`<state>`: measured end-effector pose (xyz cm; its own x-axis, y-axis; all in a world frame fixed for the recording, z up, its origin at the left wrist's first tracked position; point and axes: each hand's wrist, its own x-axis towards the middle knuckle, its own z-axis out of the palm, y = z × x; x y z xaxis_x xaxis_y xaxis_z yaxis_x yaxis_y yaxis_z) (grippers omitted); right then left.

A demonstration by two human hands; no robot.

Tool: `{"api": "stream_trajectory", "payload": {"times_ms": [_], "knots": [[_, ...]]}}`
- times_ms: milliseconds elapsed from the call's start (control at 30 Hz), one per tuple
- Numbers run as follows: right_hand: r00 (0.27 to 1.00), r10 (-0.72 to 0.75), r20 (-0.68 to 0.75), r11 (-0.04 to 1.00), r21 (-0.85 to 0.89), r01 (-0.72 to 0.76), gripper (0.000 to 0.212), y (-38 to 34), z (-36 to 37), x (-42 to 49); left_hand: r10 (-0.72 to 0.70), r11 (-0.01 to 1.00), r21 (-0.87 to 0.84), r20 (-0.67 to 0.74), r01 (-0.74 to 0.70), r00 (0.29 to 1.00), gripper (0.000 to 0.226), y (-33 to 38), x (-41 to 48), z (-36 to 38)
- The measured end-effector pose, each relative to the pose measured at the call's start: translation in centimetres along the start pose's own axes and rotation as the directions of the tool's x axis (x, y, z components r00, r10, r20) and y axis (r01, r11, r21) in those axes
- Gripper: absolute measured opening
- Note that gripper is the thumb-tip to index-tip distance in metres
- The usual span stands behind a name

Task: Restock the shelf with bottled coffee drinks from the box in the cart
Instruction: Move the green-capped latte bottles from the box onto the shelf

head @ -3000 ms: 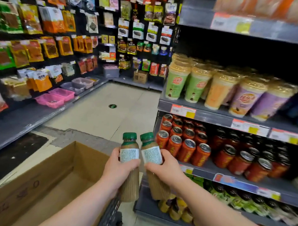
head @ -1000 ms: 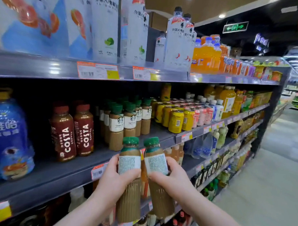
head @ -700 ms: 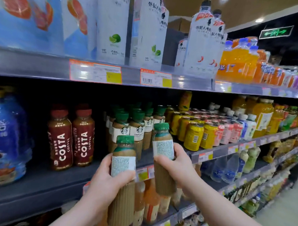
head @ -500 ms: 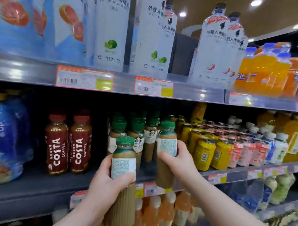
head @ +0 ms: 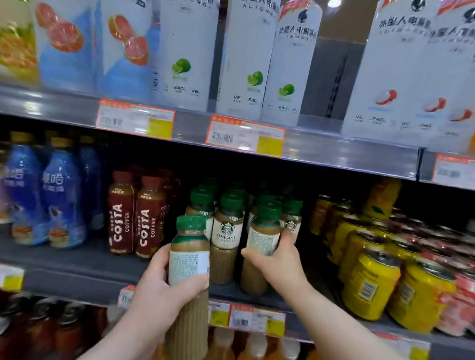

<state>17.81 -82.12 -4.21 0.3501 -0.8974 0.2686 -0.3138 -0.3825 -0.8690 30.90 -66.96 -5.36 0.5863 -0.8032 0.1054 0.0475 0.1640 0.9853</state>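
Stocking looks to be at the placing step, with a bottle in each hand and the box and cart out of view; the middle shelf (head: 64,264) crosses the whole picture beneath an upper shelf (head: 341,154) loaded with tall white bottles (head: 187,55); along the middle shelf, left to right, stand blue bottles (head: 58,199), dark red Costa bottles (head: 147,216), a row of green-capped coffee bottles (head: 226,233) running to the far side, and yellow cans (head: 370,283).

The right bottle (head: 262,235) is upright at the near edge of the shelf, just right of that row's front bottle; its base is down at the shelf deck, though I cannot tell whether it bears on it; the right hand (head: 279,266) is wrapped round its middle, thumb on the left side; the left bottle (head: 190,262) is upright too, nearer than the shelf lip and lower, overlapping the strip of price tags (head: 252,318); the left hand (head: 155,301) grips it round the waist.

Next, I judge, the right bottle wants seating flat and pushing far enough to line up; its plain printed panel faces the aisle while its neighbour shows the logo, so a turn may be due; then the grip can loosen and the left bottle can rise over the lip into the gap beside the Costa bottles.
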Motion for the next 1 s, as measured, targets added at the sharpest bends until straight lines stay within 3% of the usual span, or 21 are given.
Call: {"api": "stream_trajectory", "payload": {"times_ms": [133,233,367,500,1000], "knots": [[0.993,-0.018,0.119,1.0,0.013,0.016,0.055,1.2,-0.1,-0.2,-0.013,1.0,-0.021,-0.042,0.012,0.999,0.052,-0.5,0.2,0.0],[0.987,-0.018,0.16,1.0,-0.005,0.019,0.07,2.1,-0.3,-0.7,-0.02,1.0,-0.005,-0.027,0.02,0.999,0.055,-0.8,0.7,-0.2],[0.994,-0.059,0.093,0.994,-0.09,0.067,0.076,2.7,-0.2,-0.8,-0.022,1.0,0.011,0.021,0.022,1.0,0.057,-0.3,1.6,0.0],[0.988,-0.012,0.154,0.997,-0.078,0.024,0.073,3.3,-0.1,-0.7,-0.003,1.0,0.028,0.077,0.001,0.997,0.055,0.2,2.2,0.1],[1.0,-0.001,0.007,0.987,-0.162,0.002,0.07,3.9,1.5,-0.4,0.006,0.999,0.044,0.222,-0.016,0.975,0.063,0.0,3.4,0.0]]}}
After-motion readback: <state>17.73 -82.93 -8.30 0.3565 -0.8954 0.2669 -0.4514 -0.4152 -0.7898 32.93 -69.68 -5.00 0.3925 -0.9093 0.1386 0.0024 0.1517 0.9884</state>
